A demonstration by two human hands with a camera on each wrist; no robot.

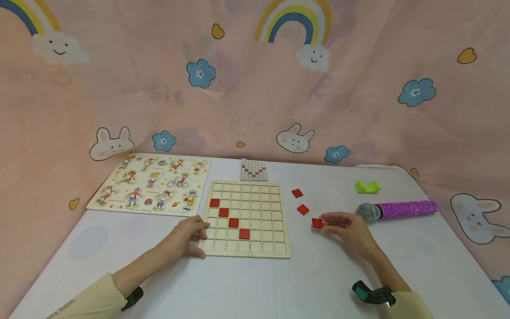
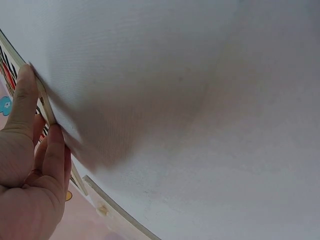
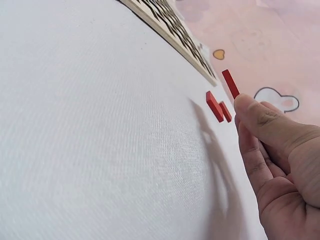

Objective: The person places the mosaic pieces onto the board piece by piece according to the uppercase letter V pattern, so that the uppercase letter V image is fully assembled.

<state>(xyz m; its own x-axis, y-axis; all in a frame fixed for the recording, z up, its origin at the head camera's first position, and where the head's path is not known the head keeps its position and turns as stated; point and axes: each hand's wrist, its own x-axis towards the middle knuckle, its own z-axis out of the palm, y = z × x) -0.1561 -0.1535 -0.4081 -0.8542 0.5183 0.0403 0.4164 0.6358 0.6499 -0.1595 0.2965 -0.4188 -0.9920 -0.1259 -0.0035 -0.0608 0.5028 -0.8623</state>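
Note:
A pale wooden grid board (image 1: 267, 241) lies on the table, with several red square tiles (image 1: 233, 223) set in a descending diagonal of its cells. My left hand (image 1: 190, 235) holds the board by its near left corner, thumb and curled fingers at the edge. The left wrist view shows this left hand (image 2: 37, 155) against the board's rim (image 2: 47, 107). Right of the board, my right hand (image 1: 348, 228) pinches a red tile (image 1: 317, 223) between thumb and fingers. In the right wrist view that tile (image 3: 230, 83) stands edge-on, raised off the cloth. Two loose red tiles (image 1: 303, 209) lie nearby.
Behind the board stands a small pattern card (image 1: 253, 170) with a red V. A picture puzzle board (image 1: 149, 181) lies at left. At right are a purple microphone (image 1: 406, 209) and a lime-green curved block (image 1: 367, 187). A pink printed cloth (image 1: 247, 97) hangs behind.

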